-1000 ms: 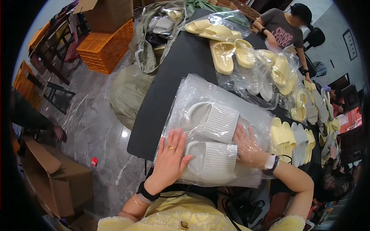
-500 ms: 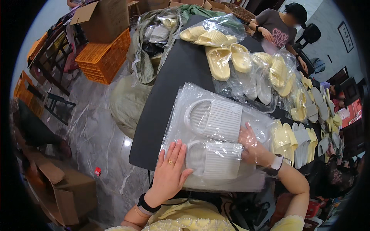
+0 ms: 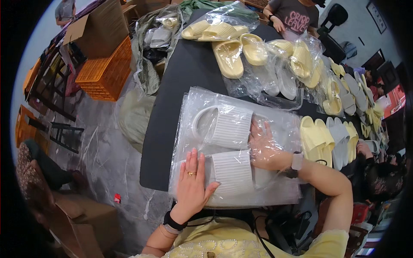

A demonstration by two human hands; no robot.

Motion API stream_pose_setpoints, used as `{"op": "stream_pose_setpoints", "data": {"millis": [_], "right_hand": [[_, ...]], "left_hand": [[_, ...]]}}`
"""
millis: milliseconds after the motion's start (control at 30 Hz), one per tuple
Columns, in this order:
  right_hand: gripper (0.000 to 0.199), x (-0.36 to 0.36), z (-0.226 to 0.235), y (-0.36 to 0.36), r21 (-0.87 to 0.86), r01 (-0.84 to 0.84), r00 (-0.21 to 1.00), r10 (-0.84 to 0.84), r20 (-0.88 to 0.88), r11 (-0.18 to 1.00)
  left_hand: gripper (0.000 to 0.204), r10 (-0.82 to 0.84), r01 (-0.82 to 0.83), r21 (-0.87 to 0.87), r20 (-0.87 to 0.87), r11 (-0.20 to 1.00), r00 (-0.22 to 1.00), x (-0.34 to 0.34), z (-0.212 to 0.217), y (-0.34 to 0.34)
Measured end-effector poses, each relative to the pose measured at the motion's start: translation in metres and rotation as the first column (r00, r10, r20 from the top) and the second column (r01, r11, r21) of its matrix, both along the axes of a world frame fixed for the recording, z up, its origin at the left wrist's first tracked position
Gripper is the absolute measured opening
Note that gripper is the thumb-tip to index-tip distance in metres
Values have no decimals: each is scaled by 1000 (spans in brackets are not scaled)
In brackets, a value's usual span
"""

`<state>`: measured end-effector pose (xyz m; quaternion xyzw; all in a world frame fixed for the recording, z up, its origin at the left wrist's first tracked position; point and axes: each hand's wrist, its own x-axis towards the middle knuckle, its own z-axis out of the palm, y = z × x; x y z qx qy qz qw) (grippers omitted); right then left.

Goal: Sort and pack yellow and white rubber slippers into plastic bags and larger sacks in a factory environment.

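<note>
Head view: a person's left hand (image 3: 192, 185) lay flat, fingers (image 3: 194, 161) spread and released, pressing on a clear plastic bag (image 3: 275, 124) that held a pair of white ribbed foam slides (image 3: 228, 148). The bag rested on a stack of more clear bags at the near end of a long black surface (image 3: 172, 107). The right hand (image 3: 263, 144) was inside the bag, seen through the film, its fingers loosely open against the inner edge of the two slides and gripping nothing; a pale wristwatch (image 3: 297, 161) sat on that wrist. The near slide lay just under the left hand's fingertips, the far slide just beyond it, the two side by side.

Just right of the bag, pale yellow and grey slides (image 3: 329, 135) stood in a row. Further up the surface, yellow slides (image 3: 228, 58) lay loose and in wrinkled plastic. An orange plastic crate (image 3: 105, 71) sat on the floor to the left. Another person in a dark printed T-shirt (image 3: 297, 15) worked at the far end.
</note>
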<state>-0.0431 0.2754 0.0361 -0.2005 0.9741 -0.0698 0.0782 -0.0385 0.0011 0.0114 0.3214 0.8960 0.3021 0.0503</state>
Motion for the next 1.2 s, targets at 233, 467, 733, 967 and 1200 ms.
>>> {"op": "stream_pose_setpoints", "data": {"millis": [233,467,733,967,1200], "right_hand": [[52,-11,-30,13,33,-82,997,82,-15,996],[28,34,15,76,7,29,999,-29,-20,1000],[46,159,123,167,235,672,740,-633,-228,702],[41,170,203,106,-238,745,594,-782,-186,623],[23,57,58,-66,-315,110,978,-159,-136,943]], "left_hand": [[90,47,-50,161,19,986,999,2,-3,7],[96,108,-104,80,-52,991,993,4,-6,9],[91,57,-77,-110,-171,991,984,7,6,12],[71,47,-56,-51,-158,997,986,14,16,7],[66,-250,101,481,257,871,934,20,-90,-23]]}}
